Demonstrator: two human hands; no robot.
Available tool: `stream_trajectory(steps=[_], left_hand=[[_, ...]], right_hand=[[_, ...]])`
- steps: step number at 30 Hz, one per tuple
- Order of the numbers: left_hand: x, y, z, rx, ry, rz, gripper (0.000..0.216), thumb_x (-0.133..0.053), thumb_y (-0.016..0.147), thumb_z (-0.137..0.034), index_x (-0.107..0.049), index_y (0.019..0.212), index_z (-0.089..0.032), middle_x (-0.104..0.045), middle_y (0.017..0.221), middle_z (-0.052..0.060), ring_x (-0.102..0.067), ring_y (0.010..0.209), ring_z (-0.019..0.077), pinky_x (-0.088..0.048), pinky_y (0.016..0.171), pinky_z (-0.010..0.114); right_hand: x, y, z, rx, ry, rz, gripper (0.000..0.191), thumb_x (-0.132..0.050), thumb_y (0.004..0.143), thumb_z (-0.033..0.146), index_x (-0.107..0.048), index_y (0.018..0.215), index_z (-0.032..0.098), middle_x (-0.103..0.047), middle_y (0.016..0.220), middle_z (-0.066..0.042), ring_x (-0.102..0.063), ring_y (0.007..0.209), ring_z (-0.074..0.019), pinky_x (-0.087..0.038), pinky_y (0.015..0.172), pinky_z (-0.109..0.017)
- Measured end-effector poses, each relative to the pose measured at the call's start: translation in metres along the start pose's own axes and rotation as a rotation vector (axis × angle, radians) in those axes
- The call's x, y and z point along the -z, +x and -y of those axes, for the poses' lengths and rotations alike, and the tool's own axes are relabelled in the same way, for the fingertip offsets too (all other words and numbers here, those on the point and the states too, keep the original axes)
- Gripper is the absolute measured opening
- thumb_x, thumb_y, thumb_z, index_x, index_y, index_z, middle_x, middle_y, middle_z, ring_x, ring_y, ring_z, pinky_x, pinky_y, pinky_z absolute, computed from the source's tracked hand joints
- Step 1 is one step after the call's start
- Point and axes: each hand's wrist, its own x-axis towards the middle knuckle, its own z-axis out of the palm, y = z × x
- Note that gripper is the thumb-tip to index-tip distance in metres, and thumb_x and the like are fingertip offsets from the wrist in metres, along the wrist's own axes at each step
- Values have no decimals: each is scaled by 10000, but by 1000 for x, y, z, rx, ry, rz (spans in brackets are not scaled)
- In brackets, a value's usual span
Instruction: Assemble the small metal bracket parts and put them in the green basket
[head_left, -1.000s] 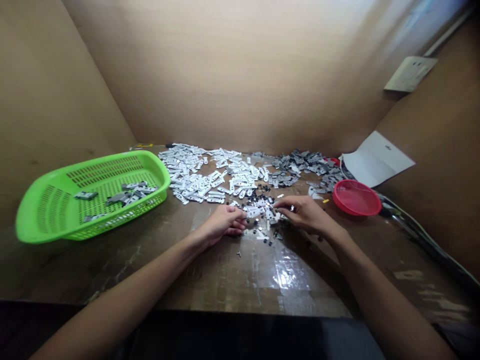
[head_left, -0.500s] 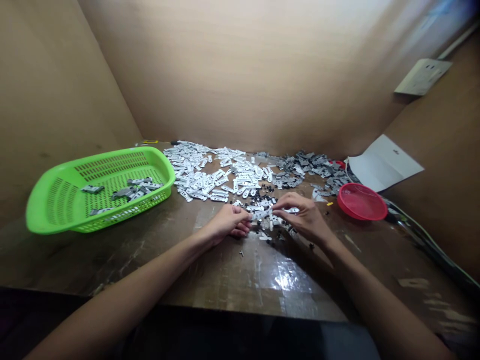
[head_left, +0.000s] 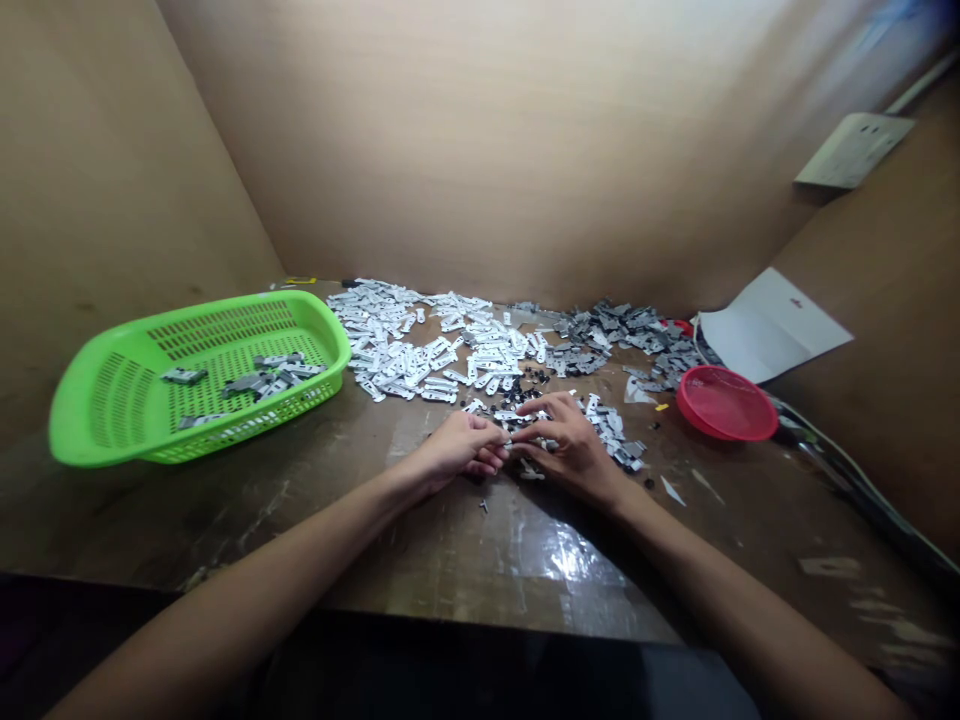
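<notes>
My left hand (head_left: 466,446) is closed, thumb and fingers pinching a silvery metal hinge part (head_left: 507,441) that is mostly hidden. My right hand (head_left: 568,445) meets it from the right, its thumb and fingertips closed at the same part. Beneath and around both hands lie small black pieces (head_left: 537,376) and loose metal parts. More narrow metal pieces (head_left: 615,432) show just past my right hand. A small metal pin-like piece (head_left: 484,506) rests on the table in front of my left hand.
A green basket (head_left: 112,435) with several assembled metal parts stands at left. Behind the hands spreads a pile of bright metal plates (head_left: 412,365), with darker grey parts (head_left: 630,335) to its right. A red bowl (head_left: 726,402), white card (head_left: 780,330) and cables are at right. Wooden panels enclose the table.
My right hand has moved left and closed in on my left hand, covering most of the held part. Metal pieces to its right are now uncovered. My left hand has barely shifted.
</notes>
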Motion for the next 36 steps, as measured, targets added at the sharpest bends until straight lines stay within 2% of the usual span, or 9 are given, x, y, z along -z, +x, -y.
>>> stream_trajectory(steps=[6, 12, 15, 19, 23, 26, 28, 32, 36], left_hand=[[2, 1, 2, -3, -29, 14, 235, -648, 703, -319, -611, 768, -96, -646, 732, 73, -557, 525, 65, -461, 542, 204], [2, 2, 2, 11, 13, -24, 216, -654, 683, -313, -590, 730, -112, -637, 689, 63, -563, 521, 83, -471, 521, 213], [4, 1, 0, 22, 90, 3, 214, -647, 676, -321, -590, 713, -118, -640, 680, 68, -561, 505, 89, -459, 489, 205], [8, -1, -3, 39, 166, 38, 239, -644, 667, -350, -593, 715, -121, -649, 678, 81, -569, 505, 103, -456, 472, 202], [14, -1, -4, 25, 197, 24, 219, -635, 666, -336, -594, 701, -124, -652, 683, 80, -570, 513, 101, -465, 482, 202], [17, 2, -3, 19, 197, 4, 202, -623, 672, -320, -598, 716, -125, -649, 675, 73, -569, 506, 99, -458, 467, 195], [18, 3, -2, 14, 190, -10, 202, -621, 674, -316, -602, 731, -123, -647, 670, 72, -574, 509, 102, -457, 464, 194], [18, 4, -2, 24, 192, -33, 221, -642, 662, -330, -598, 721, -122, -647, 669, 70, -582, 516, 106, -463, 469, 198], [15, 3, -4, 23, 204, -25, 259, -643, 671, -361, -611, 747, -115, -655, 700, 77, -580, 520, 99, -473, 490, 204]], right_hand=[[-1, -1, 3, 15, 16, -35, 187, -606, 793, 240, -665, 965, 281, -559, 1099, -56, -465, 1055, -227, -419, 880, -406], [6, 1, -9, -145, 26, -187, 194, -515, 854, 227, -645, 998, 241, -592, 996, -75, -523, 980, -213, -433, 849, -384], [3, 7, -27, -166, -26, -92, 169, -531, 843, 220, -674, 931, 234, -616, 918, -64, -542, 896, -203, -440, 798, -370], [-8, 22, -40, -67, -133, 116, 156, -579, 807, 225, -697, 908, 234, -619, 921, -62, -520, 889, -207, -429, 776, -362], [-15, 36, -41, -19, -177, 178, 134, -605, 791, 257, -704, 877, 231, -615, 917, -63, -503, 905, -207, -414, 790, -356], [-11, 38, -41, -36, -120, 163, 110, -594, 799, 264, -690, 802, 212, -616, 899, -56, -517, 891, -199, -410, 790, -352], [-5, 35, -41, -93, -80, 93, 125, -554, 822, 262, -657, 820, 191, -617, 903, -57, -530, 878, -195, -416, 770, -341], [11, 21, -44, -327, 3, -63, 209, -445, 874, 304, -582, 964, 174, -627, 828, -48, -553, 721, -166, -429, 657, -295], [20, 9, -52, -463, 218, -100, 266, -499, 831, 352, -613, 998, 179, -649, 889, -56, -584, 741, -172, -465, 678, -308]])
